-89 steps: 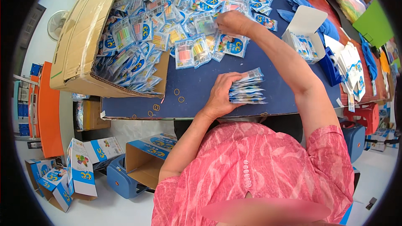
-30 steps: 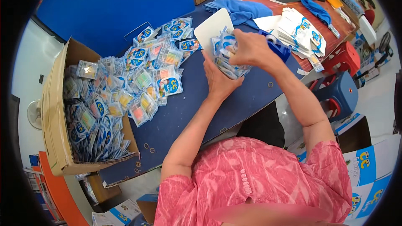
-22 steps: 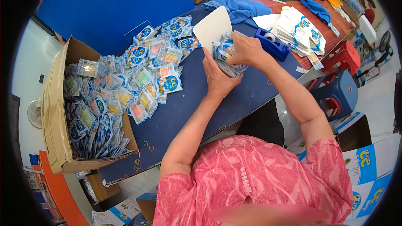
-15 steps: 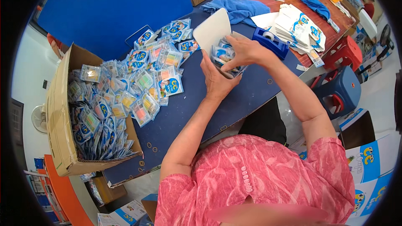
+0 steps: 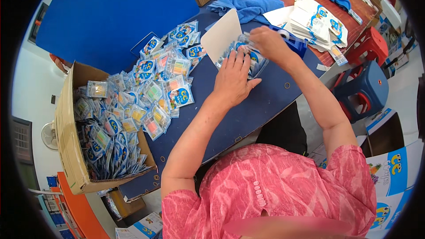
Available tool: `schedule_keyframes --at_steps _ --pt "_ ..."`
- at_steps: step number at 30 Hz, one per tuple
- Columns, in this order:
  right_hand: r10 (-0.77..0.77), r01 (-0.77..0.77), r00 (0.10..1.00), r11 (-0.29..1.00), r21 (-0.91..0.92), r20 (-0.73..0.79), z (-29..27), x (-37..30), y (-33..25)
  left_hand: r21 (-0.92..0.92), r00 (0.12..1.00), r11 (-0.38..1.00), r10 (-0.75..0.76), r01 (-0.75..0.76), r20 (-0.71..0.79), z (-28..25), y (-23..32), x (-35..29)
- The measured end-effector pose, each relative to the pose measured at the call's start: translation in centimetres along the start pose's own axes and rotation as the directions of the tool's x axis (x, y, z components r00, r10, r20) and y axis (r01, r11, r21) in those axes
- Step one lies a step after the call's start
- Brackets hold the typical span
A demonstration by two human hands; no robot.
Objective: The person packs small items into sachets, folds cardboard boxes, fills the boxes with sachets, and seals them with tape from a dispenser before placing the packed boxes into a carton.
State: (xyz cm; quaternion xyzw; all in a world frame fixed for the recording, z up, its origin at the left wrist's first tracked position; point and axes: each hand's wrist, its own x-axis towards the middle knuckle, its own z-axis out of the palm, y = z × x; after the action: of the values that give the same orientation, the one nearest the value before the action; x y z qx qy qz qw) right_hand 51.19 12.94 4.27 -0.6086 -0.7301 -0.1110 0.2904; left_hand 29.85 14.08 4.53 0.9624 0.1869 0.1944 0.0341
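"White carton [image 5: 221, 35]: where are you seeing it?"

"It is sitting on the dark blue table [image 5: 265, 95], ahead of the person. Its lid [image 5: 223, 28] is standing raised on the left, and small printed packets [image 5: 257, 64] are filling its opening."

"What is the left hand [image 5: 232, 79] doing?"

"It is lying over the near left part of the carton. Its fingers are stretching straight across the packets and its thumb is pointing off to the right; it isn't clenching anything."

"And the right hand [image 5: 269, 43]?"

"That one is working at the far right edge of the carton, its fingers bending inward. The hand is hiding its own fingertips, so I'm not able to tell whether they are gripping a packet."

"What else is lying about?"

"To the left, a loose heap of packets [image 5: 152, 90] is spilling from a brown cardboard box [image 5: 71, 146]. A blue tape dispenser [image 5: 296, 44] is sitting just beyond the right hand, flat white cartons [image 5: 312, 20] are lying stacked past it, and a crumpled blue cloth [image 5: 248, 6] is lying behind the lid. A rubber band [image 5: 287, 86] is resting near the table's near edge."
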Motion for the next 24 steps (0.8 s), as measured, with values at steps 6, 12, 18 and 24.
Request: schedule_keyframes --at_steps 6,12,18,24 --pt "0.413 -0.266 0.893 0.803 0.534 -0.177 0.4 -1.3 1.6 0.064 0.991 0.995 0.069 -0.077 0.118 0.8 -1.1 1.3" --pt "0.443 -0.576 0.804 0.746 0.335 0.397 -1.1 -3.2 -2.2 -0.102 0.956 0.995 0.045 -0.016 0.29 -2.1 -1.5 -1.4" --pt "0.449 -0.372 0.887 0.546 0.751 0.113 1.9 -6.6 -4.8 -0.001 0.963 1.0 0.03 -0.031 0.268 -1.8 -1.0 -0.7" --pt "0.245 -0.267 0.964 0.878 0.398 0.104 2.6 -6.1 -4.4 0.013 0.879 1.0 0.008 -0.016 0.476 0.0 -0.7 0.6"
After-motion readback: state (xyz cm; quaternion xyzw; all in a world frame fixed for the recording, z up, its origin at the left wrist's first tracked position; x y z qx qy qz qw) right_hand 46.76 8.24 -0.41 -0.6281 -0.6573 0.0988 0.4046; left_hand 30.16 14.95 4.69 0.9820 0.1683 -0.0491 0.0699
